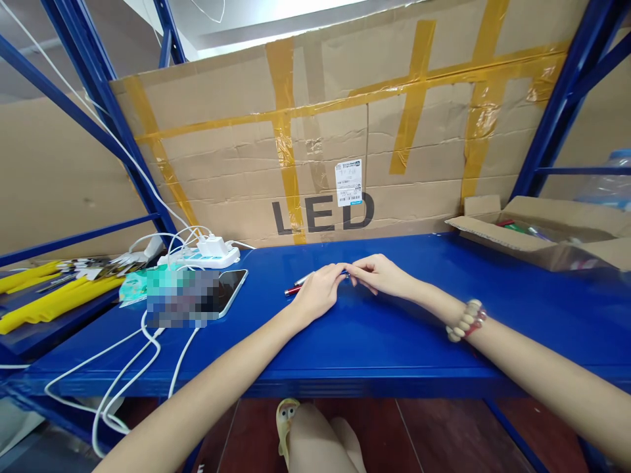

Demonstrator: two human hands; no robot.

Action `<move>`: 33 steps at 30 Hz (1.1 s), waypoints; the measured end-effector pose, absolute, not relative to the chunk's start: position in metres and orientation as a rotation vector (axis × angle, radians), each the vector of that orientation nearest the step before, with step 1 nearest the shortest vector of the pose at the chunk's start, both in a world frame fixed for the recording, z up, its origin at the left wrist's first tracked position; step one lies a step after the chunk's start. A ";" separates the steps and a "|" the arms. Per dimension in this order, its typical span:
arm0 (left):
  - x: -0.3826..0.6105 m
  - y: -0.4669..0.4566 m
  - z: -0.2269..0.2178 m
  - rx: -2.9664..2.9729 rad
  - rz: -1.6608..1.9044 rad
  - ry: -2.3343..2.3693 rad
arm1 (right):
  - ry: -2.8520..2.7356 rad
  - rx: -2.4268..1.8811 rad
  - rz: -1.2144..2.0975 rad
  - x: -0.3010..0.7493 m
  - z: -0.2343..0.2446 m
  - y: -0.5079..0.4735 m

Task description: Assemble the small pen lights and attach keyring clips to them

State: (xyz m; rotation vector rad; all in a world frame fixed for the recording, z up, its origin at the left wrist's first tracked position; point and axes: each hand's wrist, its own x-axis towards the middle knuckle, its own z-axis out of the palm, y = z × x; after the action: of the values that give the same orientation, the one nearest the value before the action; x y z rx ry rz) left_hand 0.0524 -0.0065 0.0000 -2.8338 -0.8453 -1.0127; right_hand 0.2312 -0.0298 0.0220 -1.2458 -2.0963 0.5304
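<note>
Both hands meet over the middle of the blue shelf (374,341). My left hand (319,290) has its fingers curled round a pen (294,286) with a silver barrel and a red end that sticks out to the left. My right hand (380,273) pinches the pen's other end, where a bit of blue shows between the fingertips. A beaded bracelet (466,320) sits on my right wrist.
A phone (227,292) lies left of the hands, beside a white power strip (202,256) with white cables trailing over the front edge. Yellow tools (54,299) lie far left. An open cardboard box (547,230) stands at the right. A taped cardboard sheet marked LED (345,144) backs the shelf.
</note>
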 end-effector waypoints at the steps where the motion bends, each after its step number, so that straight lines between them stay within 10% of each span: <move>1: 0.053 -0.005 0.000 -2.845 -1.036 -0.848 | -2.075 -1.266 0.445 0.232 0.023 -0.030; 33: 0.050 -0.014 0.005 -3.013 -0.967 -0.853 | -2.101 -0.771 -0.697 0.247 0.019 -0.028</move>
State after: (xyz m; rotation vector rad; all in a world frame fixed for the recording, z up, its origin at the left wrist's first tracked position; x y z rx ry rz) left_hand 0.0503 -0.0139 0.0052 -3.0130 -0.8534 -0.9672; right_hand 0.2466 -0.0285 0.0192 -0.7710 -2.1010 -0.6973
